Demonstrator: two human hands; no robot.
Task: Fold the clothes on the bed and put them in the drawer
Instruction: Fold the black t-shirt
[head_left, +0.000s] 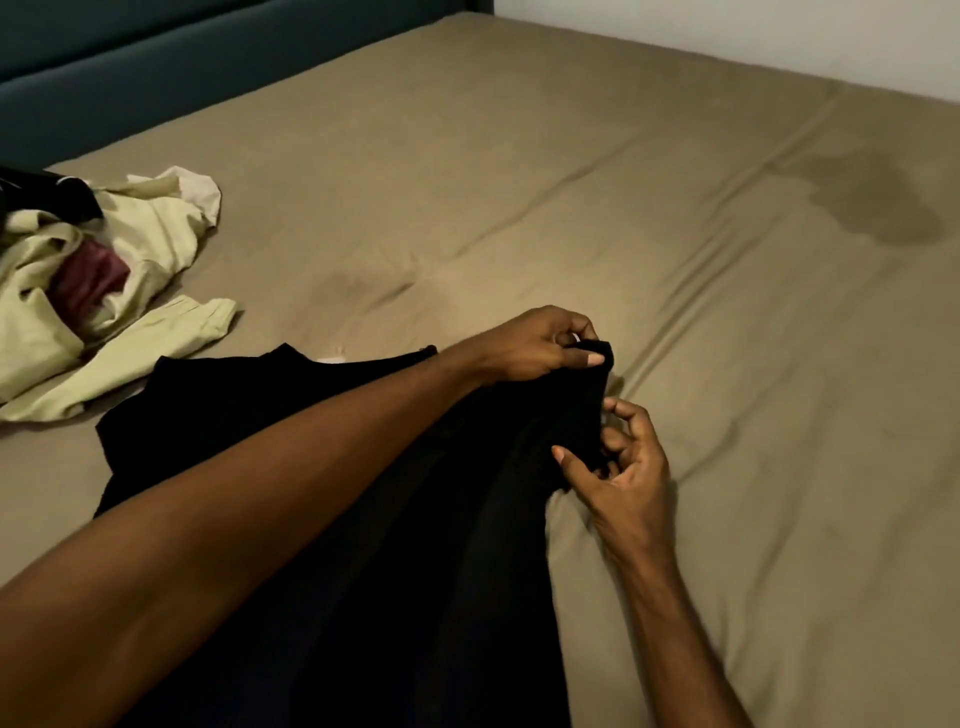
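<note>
Both hands are working a black garment (322, 415) lying mid-frame on the bed (571, 182): the left hand (535, 345) is pinching its far edge, the right hand (618, 467) seemingly gripping fabric below. Pale clothes (119, 291) are lying at upper left.

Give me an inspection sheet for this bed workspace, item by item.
Surface: bed under a tan fitted sheet, creased, with a darker patch at the far right.
Job's things: black garment spread in front of the person, one end lifted; a heap of pale green clothes with a maroon piece at the left, unfolded.
Clutter: nothing seen.
Hands: left hand pinches the black garment's raised end; right hand grips the same end just below.
Cables: nothing seen.
Surroundings: dark headboard at the far left, white wall behind; no drawer in view.
</note>
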